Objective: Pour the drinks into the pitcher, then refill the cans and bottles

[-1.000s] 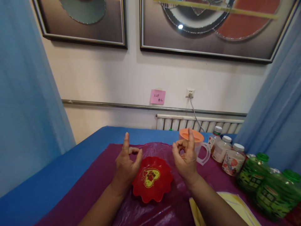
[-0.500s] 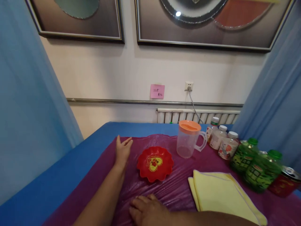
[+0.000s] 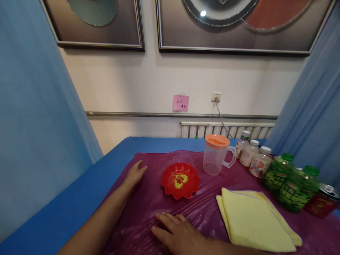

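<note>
My left hand is over the left part of the purple plastic sheet, its fingers stretched out and holding nothing. To its right stands a red scalloped dish with a yellow printed pattern inside, apart from both hands. In front of that dish, my right hand lies palm down on the wrinkled sheet with its fingers spread. A folded yellow cloth is right of this hand. Behind the cloth is a clear plastic pitcher with an orange lid, its handle to the right.
Along the right side stand several clear bottles with white caps, green-capped bottles and a red can. Under the sheet is a blue table cover. Blue curtains hang on both sides. A radiator is behind the table.
My left hand has turned lower and outward to the left, farther from the dish. The right hand's fingers are spread more on the sheet. The whole view has shifted slightly.
</note>
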The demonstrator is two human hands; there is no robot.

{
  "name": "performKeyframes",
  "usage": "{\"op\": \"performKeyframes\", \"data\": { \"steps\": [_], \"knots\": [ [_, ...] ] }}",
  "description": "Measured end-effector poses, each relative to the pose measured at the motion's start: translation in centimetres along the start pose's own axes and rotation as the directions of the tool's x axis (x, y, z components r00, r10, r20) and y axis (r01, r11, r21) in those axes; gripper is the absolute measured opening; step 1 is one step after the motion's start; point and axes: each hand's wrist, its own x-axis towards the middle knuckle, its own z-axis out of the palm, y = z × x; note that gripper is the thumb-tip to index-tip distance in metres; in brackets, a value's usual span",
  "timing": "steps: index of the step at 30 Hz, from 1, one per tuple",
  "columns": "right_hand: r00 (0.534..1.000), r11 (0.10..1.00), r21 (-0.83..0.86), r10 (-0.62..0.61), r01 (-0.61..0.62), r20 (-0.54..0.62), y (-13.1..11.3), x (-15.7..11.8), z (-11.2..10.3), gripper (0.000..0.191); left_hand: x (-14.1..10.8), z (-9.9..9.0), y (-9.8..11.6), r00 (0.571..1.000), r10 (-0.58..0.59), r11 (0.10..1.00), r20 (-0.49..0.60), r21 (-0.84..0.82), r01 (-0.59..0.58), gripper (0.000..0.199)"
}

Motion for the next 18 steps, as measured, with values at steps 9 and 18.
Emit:
{"op": "performKeyframes", "data": {
  "steps": [9,18],
  "knots": [
    [0.944,0.971,-0.09,0.19,-0.221,-0.27,4.5,-8.0,-1.7,0.068,1.6,1.2,-3.0,0.943,0.043,0.747,0.331,0.616,-0.25,0.061],
    [0.937,0.914,-0.39,-0.035,-0.11,-0.347,6.6,-8.1,4.4,0.03,7.0,1.2,-4.2,0.91,-0.038,0.517,0.412,0.788,-0.335,0.077]
  ]
}}
